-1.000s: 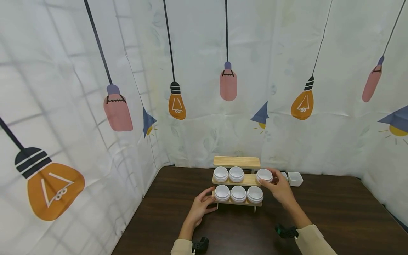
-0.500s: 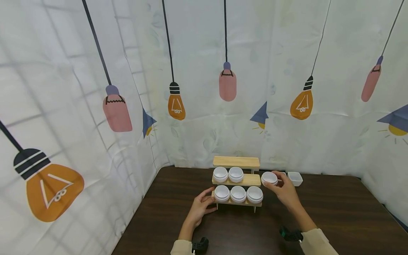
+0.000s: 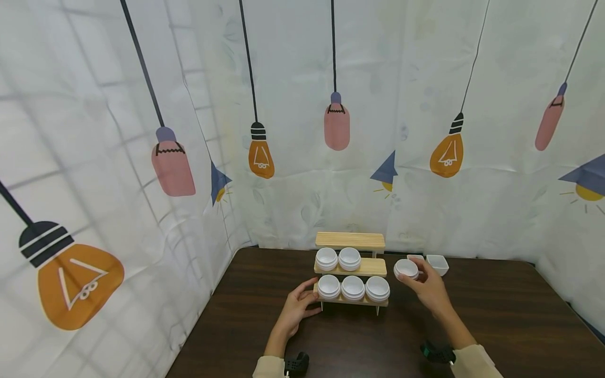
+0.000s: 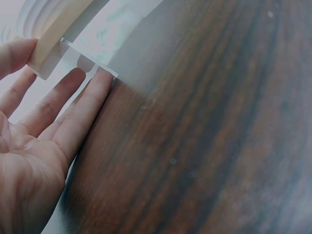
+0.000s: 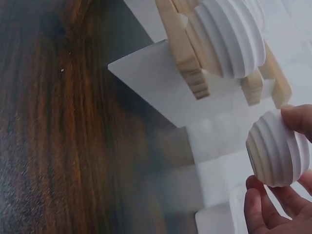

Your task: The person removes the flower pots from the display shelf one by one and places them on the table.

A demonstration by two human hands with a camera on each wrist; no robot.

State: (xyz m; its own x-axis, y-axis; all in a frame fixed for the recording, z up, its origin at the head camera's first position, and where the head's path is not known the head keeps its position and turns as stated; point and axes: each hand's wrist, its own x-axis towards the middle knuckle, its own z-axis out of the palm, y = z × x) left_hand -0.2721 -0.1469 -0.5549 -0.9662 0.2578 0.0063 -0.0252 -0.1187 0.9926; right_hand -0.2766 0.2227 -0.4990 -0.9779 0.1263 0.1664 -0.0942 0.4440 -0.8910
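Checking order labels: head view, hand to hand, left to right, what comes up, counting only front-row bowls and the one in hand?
Left hand, left front bowl, middle front bowl, right front bowl, held bowl, right hand.

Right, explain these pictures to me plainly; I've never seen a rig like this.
There is no machine: the left grip and right grip are a person's bare hands. The wide view is taken from the head, looking forward and down; the closer two, from each wrist. On the dark table is a tiered wooden stand. Its bottom shelf carries three round white bowls, its middle shelf two. The left grip touches the left end of the bottom shelf. The right grip holds a ribbed white bowl beside the stand. Behind that grip are white dishes, one partly hidden.
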